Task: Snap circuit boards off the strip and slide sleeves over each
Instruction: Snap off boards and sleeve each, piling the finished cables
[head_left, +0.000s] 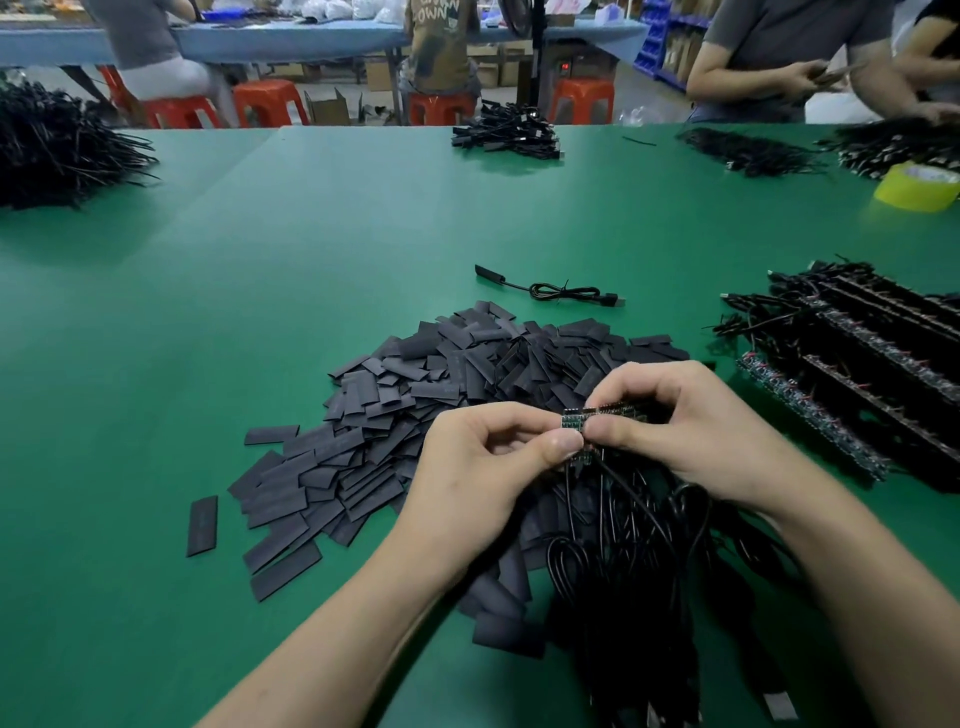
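A strip of circuit boards (610, 412) is held above the green table (311, 234) between both hands, just over the near edge of a heap of flat black sleeves (447, 384). The left hand (478, 467) is clamped on the strip's left end, where the end board (571, 421) is pinched between thumb and curled forefinger; the other fingers are folded toward the palm. The right hand (696, 431) is closed round the rest of the strip, with the thumb pressed on the near face and the fingers curled over the top edge. The two thumbs are set just beside each other. Whether the end board is already parted from the strip cannot be told. Black cables (628, 551) are seen hanging from the boards' lower edge and lying tangled on the table beneath the wrists, partly over the sleeves. To the right, more strips with cables (857, 374) are stacked in rows. Beyond the heap a single cable (550, 290) with a sleeve on one end is laid by itself. A yellow tape roll (917, 189) is set at the far right, a cable bundle (506, 136) is piled near the far edge, and a larger cable pile (57, 150) at the far left.
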